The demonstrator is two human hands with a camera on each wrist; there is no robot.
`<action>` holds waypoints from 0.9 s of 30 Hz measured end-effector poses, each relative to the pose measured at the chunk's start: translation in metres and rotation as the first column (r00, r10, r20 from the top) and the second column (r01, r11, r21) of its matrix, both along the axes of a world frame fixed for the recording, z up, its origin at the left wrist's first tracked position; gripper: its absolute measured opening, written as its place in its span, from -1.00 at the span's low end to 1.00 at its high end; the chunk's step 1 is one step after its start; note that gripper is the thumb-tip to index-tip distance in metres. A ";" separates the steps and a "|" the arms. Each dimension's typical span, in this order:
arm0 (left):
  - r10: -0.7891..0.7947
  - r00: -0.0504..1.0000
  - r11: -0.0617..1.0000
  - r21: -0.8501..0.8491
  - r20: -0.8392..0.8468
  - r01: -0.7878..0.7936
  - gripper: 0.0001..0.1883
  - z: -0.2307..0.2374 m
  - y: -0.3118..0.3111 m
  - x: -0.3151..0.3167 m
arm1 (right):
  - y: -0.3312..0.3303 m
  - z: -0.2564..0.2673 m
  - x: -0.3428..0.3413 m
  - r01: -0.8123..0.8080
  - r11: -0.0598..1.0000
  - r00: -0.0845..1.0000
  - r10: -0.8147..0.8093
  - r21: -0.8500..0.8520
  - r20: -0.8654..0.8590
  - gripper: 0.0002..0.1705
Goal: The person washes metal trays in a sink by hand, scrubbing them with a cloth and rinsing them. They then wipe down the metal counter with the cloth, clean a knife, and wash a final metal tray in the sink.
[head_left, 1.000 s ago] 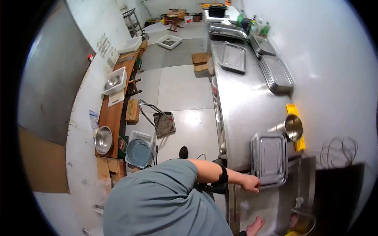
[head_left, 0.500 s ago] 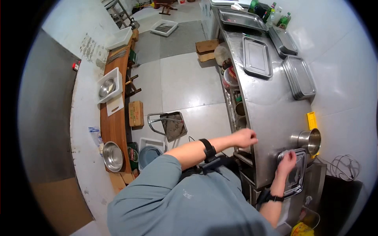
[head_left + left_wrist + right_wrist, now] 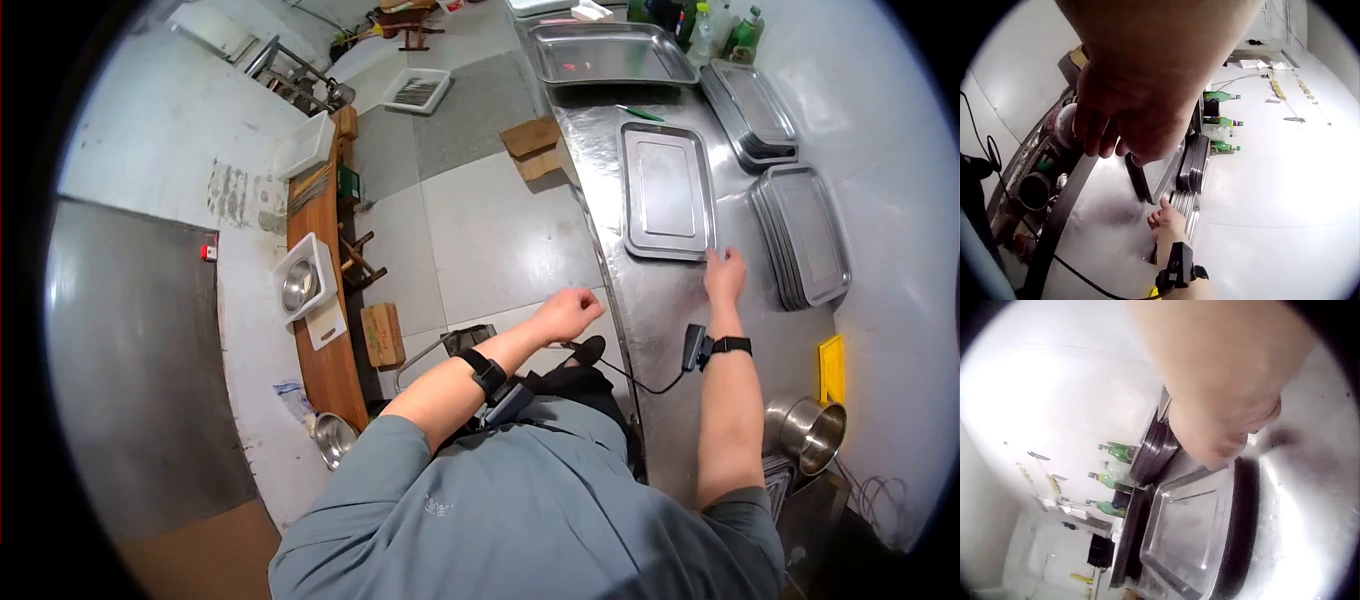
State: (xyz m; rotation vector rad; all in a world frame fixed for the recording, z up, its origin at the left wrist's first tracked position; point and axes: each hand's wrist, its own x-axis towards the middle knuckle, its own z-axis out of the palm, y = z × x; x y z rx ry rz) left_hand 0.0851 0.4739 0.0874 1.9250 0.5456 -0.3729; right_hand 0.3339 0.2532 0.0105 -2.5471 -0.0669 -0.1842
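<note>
Steel trays [image 3: 815, 235] already stand stacked at far right; the upper-right tray [image 3: 668, 190] seems unlifted, my right hand [image 3: 726, 277] at its corner, hold unclear; my left hand [image 3: 571, 313] hangs loosely curled, empty.

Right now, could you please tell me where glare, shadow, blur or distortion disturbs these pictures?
Head: black rounded corners and wide-angle bending, yet the tray reads clearly; left wrist: the left hand is in shade against a washed-out wall; right wrist: glare whitens the counter, a shadow darkens it beside the right hand, and the bottles look soft.
</note>
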 end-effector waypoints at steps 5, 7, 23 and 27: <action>0.076 0.997 0.997 0.034 -0.013 -0.076 -0.64 -0.025 0.018 0.060 | 0.011 0.006 0.021 -0.055 0.994 0.976 0.034 -0.096 -0.216 -0.63; 0.063 0.998 0.997 0.036 -0.015 -0.063 -0.64 -0.031 0.024 0.084 | 0.008 0.006 0.019 -0.048 0.987 0.975 0.012 -0.155 -0.223 -0.65; -0.165 0.986 0.985 -0.053 0.004 0.165 -0.62 -0.065 0.084 0.172 | 0.001 0.055 -0.037 0.193 0.981 0.870 -0.159 0.026 -0.466 -0.66; -0.150 0.988 0.988 0.036 0.029 0.149 -0.68 -0.087 0.081 0.178 | -0.039 0.068 -0.063 0.448 0.830 0.847 -0.276 0.331 -0.455 -0.67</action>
